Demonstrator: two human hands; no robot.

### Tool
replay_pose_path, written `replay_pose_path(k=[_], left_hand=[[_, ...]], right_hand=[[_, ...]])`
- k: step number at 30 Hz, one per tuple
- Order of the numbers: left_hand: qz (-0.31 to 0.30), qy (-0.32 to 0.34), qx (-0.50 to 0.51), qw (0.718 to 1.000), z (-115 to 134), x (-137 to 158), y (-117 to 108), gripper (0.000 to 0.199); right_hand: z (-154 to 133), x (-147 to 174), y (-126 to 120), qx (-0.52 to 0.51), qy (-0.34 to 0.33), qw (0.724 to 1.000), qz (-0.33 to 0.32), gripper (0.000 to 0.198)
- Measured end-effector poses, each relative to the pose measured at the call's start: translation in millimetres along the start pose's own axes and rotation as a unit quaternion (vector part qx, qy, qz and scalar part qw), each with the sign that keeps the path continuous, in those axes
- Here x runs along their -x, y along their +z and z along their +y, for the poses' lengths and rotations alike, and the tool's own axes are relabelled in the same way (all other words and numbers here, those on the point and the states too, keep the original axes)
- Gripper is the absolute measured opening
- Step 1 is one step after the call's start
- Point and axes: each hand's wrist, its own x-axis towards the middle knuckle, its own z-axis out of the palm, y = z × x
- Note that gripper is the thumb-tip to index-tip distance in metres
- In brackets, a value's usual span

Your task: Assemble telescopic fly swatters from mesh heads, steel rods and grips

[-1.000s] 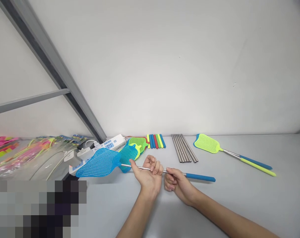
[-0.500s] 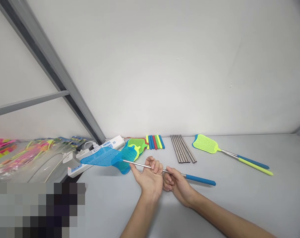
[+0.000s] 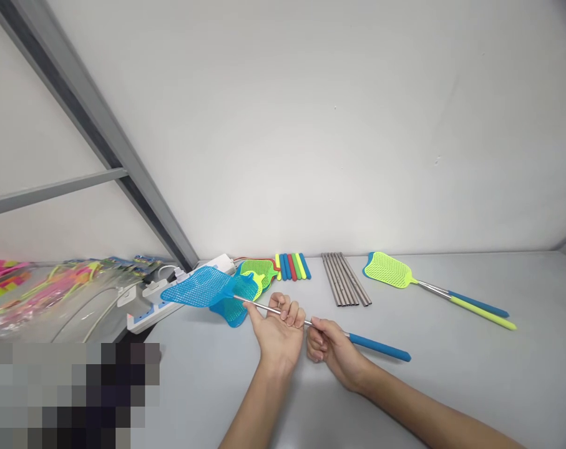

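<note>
My left fingers (image 3: 289, 312) curl over the blue fly swatter's (image 3: 201, 288) rod (image 3: 259, 305) above my upturned palm (image 3: 277, 340); my right fingers (image 3: 316, 346) pinch it just beside the blue grip (image 3: 380, 347).

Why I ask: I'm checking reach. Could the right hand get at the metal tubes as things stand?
Probably yes, once freed: the right hand grips the blue fly swatter, but the metal tubes lie beyond it with nothing else visible in between.
</note>
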Motion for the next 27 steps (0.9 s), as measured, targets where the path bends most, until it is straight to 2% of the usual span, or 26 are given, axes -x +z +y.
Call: replay_pose_path(k=[20, 27], left_hand=[[0.089, 0.049, -0.003, 0.995, 3.1, 6.2, 7.3, 0.061], [0.073, 0.057, -0.004, 0.996, 2.3, 4.7, 3.7, 0.061]], right_hand=[[-8.1, 5.6, 5.6, -0.019, 0.069, 0.997, 0.02, 0.032], [-7.9, 7.4, 3.5, -0.033, 0.078, 0.996, 0.036, 0.032]])
